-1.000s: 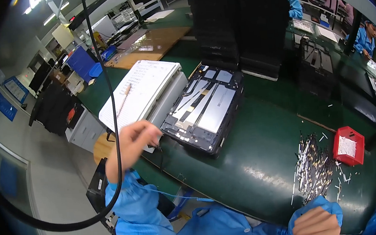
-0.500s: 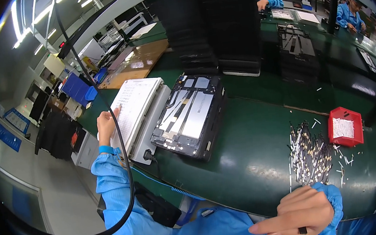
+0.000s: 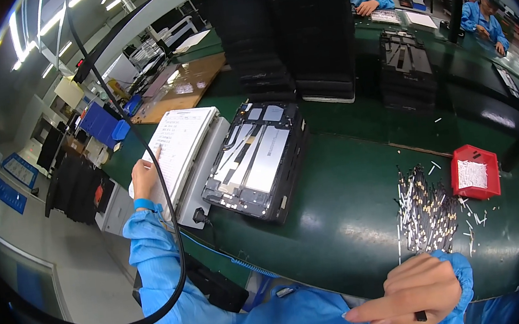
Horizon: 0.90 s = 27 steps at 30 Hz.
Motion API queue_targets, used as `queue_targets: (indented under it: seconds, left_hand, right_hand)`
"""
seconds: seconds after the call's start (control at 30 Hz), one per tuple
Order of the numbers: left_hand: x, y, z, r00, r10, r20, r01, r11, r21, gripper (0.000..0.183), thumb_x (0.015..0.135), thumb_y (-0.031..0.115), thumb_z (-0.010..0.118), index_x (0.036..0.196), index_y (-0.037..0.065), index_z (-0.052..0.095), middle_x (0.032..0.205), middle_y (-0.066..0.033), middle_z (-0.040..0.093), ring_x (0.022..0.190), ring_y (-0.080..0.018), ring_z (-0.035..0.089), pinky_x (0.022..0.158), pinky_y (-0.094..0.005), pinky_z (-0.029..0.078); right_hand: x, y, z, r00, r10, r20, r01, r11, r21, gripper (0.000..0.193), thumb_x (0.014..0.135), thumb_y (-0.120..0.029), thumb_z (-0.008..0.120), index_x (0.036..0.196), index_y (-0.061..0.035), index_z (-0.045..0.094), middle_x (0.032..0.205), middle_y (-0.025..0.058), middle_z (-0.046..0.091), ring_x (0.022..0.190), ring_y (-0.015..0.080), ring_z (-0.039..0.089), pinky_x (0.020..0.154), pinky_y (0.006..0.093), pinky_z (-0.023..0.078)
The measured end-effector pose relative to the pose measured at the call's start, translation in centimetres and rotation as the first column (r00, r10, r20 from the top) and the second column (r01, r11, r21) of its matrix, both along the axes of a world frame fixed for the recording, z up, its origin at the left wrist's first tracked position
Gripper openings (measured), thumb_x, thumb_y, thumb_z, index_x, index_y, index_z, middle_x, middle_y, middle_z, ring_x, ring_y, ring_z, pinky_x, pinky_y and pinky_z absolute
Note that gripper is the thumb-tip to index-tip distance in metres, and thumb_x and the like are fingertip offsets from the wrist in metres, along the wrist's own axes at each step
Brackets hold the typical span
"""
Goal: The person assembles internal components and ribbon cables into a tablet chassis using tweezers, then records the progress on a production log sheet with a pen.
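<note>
My left hand rests on the printed sheet atop a stack of white papers. Its index finger is stretched out and touches the sheet; the other fingers are partly hidden. The papers lie on a flat grey device with a black plug at its near end. My right hand is low at the table's front edge, fingers curled and index pointing left. A small black piece shows under its fingers. Just beyond it lies a pile of thin black and white cable-like parts.
An opened electronic device on a black stack stands beside the papers. A red bin holds white strips. Tall black stacks rise behind, and another stack stands far right. A black cable hangs before my left arm. Co-workers sit opposite.
The view has shifted slightly, and most things sit a little further left. My hands keep nearly the same poses. A co-worker's hand at the far right has moved, and more of a blue sleeve shows at the right edge.
</note>
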<state>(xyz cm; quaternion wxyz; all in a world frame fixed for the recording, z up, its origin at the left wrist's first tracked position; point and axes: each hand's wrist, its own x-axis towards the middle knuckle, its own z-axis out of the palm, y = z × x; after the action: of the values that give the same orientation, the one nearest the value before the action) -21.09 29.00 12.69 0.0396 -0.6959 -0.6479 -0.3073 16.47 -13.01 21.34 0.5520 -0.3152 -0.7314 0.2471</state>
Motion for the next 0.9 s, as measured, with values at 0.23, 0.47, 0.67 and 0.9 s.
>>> queue_targets:
  seconds: [0.23, 0.47, 0.67, 0.9]
  left_hand:
    - [2.2, -3.1, 2.1, 0.997, -0.047, 0.065, 0.037, 0.988, 0.15, 0.025, 0.087, 0.024, 0.05, 0.083, -0.001, 0.053, 0.072, -0.0156, 0.059, 0.065, -0.0278, 0.058, 0.061, -0.0375, 0.044]
    - [14.7, -20.1, 4.7, 0.598, -0.511, 0.617, 0.684, 0.727, -0.061, 0.017, 0.092, 0.022, 0.047, 0.089, 0.006, 0.05, 0.065, 0.0018, 0.046, 0.056, -0.0049, 0.042, 0.049, -0.0209, 0.034]
    - [17.9, -27.1, 3.6, 0.332, -0.293, 0.897, 0.941, 0.165, -0.295, 0.018, 0.091, 0.02, 0.05, 0.095, 0.002, 0.05, 0.074, -0.001, 0.052, 0.066, -0.004, 0.049, 0.054, -0.0188, 0.039]
    - [14.8, -21.5, 4.7, 0.392, -0.652, 0.649, 0.83, -0.053, -0.556, 0.033, 0.089, 0.022, 0.053, 0.115, 0.002, 0.052, 0.1, -0.0125, 0.062, 0.092, -0.0171, 0.059, 0.082, -0.0289, 0.047]
  right_hand:
    - [0.3, 0.6, -0.2, 0.997, -0.015, 0.072, 0.03, 0.977, -0.213, 0.014, 0.08, -0.009, 0.061, 0.087, 0.0009, 0.068, 0.057, 0.009, 0.06, 0.042, 0.0125, 0.054, 0.043, 0.0241, 0.044]
    - [-1.7, 5.6, -4.6, 0.948, -0.297, -0.117, 0.149, 0.737, -0.659, 0.02, 0.084, -0.012, 0.059, 0.1, 0.0007, 0.062, 0.056, -0.0007, 0.045, 0.049, 0.0027, 0.034, 0.043, 0.0216, 0.027]
    - [-4.0, 7.3, -7.3, 0.937, -0.257, -0.237, 0.034, 0.743, -0.669, 0.032, 0.088, -0.019, 0.056, 0.112, 0.0026, 0.055, 0.065, -0.0038, 0.049, 0.056, 0.0017, 0.035, 0.047, 0.0203, 0.029]
    - [-3.2, 7.4, -7.5, 0.88, -0.377, -0.291, 0.145, 0.794, -0.591, 0.027, 0.091, -0.02, 0.049, 0.097, 0.0029, 0.061, 0.053, -0.0008, 0.047, 0.045, 0.003, 0.04, 0.042, 0.0189, 0.03]
